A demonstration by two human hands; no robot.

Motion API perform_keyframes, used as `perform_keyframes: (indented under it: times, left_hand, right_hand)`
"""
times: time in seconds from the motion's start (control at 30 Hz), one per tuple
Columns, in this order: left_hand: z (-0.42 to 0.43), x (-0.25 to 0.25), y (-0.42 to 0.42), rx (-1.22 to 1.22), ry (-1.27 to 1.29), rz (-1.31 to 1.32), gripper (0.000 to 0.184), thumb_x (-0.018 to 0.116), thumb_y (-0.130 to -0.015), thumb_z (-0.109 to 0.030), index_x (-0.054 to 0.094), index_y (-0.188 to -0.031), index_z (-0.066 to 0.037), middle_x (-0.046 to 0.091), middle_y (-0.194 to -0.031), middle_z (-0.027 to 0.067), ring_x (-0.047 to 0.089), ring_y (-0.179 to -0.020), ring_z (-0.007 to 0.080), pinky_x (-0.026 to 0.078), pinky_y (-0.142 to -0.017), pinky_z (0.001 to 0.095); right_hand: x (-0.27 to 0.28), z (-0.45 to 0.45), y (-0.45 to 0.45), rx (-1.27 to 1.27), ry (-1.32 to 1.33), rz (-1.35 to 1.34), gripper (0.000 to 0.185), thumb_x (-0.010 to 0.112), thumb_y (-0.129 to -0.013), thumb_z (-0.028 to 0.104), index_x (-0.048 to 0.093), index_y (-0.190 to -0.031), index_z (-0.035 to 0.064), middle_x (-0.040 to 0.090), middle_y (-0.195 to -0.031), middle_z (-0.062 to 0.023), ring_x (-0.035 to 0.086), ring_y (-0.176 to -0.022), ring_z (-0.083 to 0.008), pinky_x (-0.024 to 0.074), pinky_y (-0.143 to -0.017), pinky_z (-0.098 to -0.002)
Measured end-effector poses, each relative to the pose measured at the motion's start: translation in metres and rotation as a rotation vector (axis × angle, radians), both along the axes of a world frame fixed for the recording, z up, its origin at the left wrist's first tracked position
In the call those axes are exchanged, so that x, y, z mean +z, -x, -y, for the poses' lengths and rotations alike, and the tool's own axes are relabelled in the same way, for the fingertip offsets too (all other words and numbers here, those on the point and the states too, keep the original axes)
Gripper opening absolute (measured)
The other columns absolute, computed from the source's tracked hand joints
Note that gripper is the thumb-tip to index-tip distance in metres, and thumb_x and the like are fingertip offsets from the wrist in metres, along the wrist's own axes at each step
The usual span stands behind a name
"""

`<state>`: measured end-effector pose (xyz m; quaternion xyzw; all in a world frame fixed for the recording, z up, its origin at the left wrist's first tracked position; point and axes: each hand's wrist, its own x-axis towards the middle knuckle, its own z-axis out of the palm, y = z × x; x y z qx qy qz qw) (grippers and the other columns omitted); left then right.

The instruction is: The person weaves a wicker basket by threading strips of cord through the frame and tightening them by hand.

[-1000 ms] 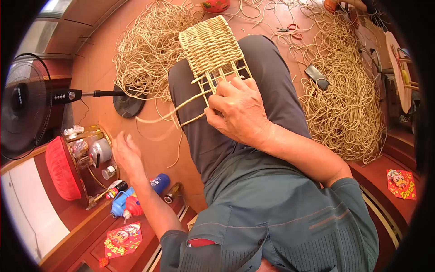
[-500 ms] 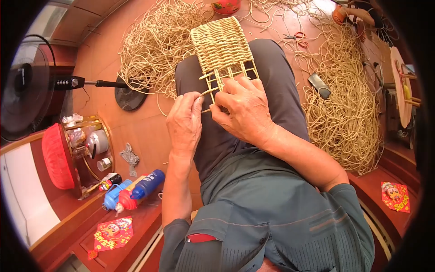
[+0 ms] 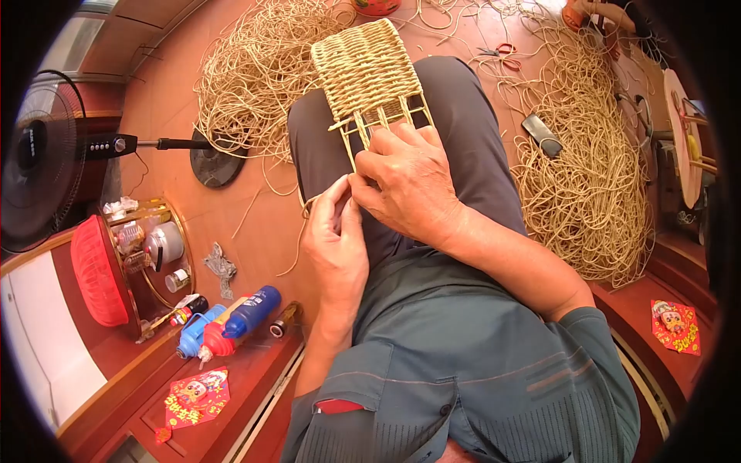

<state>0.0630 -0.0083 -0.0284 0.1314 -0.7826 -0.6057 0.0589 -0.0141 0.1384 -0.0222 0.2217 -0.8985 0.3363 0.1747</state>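
Observation:
A woven straw-coloured basket (image 3: 367,69) rests across the person's knees, its near end showing bare frame bars. My right hand (image 3: 409,181) is closed over that bare near end, fingers curled, hiding part of the frame. Just left of it, my left hand (image 3: 337,239) pinches a strand of cord (image 3: 299,235) that trails down beside the left knee. The fingertips of both hands nearly meet, and the exact spot where the cord meets the frame is hidden.
Heaps of loose cord lie on the floor, a left pile (image 3: 255,85) and a right pile (image 3: 587,185). Red-handled scissors (image 3: 507,58) and a phone (image 3: 542,136) lie at the right. A standing fan (image 3: 38,154) is at left, near vacuum flasks (image 3: 251,311).
My left hand has moved down and turned, with cord now trailing from it to the left. My right hand and the basket have shifted slightly left.

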Motion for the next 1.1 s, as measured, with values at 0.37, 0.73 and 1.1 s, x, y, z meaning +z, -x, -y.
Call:
perform_keyframes:
  times: [0.37, 0.73, 1.1]
  left_hand:
    - [-0.009, -0.007, 0.006, 0.066, -0.179, 0.007, 0.033, 0.064, -0.120, -0.018, 0.074, -0.140, 0.006, 0.079, -0.125, 0.0083, 0.073, -0.117, 0.0151, 0.060, -0.108, 0.0327]
    - [0.009, -0.024, 0.025, 0.052, -0.640, 0.165, 0.019, 0.075, -0.114, -0.022, 0.076, -0.119, -0.004, 0.081, -0.114, 0.0045, 0.075, -0.101, 0.0115, 0.063, -0.099, 0.0340]
    - [0.024, -0.019, 0.034, -0.053, -0.790, 0.295, 0.020, 0.074, -0.113, -0.019, 0.070, -0.128, -0.005, 0.081, -0.125, 0.0089, 0.075, -0.111, 0.0146, 0.059, -0.107, 0.0362]
  right_hand:
    - [0.006, -0.007, 0.002, 0.062, -0.015, 0.019, 0.015, 0.078, -0.094, 0.022, 0.071, -0.084, 0.0119, 0.065, -0.089, -0.0059, 0.065, -0.094, -0.0298, 0.0468, -0.088, -0.0464]
    - [0.011, -0.026, 0.006, 0.190, 0.028, 0.138, 0.006, 0.072, -0.101, 0.014, 0.068, -0.102, 0.0092, 0.068, -0.094, -0.0097, 0.069, -0.096, -0.0330, 0.0492, -0.089, -0.0494]
    - [0.028, -0.036, 0.028, 0.343, -0.063, 0.295, 0.023, 0.072, -0.105, 0.021, 0.071, -0.121, 0.0047, 0.076, -0.102, -0.0170, 0.075, -0.100, -0.0410, 0.0574, -0.088, -0.0542]
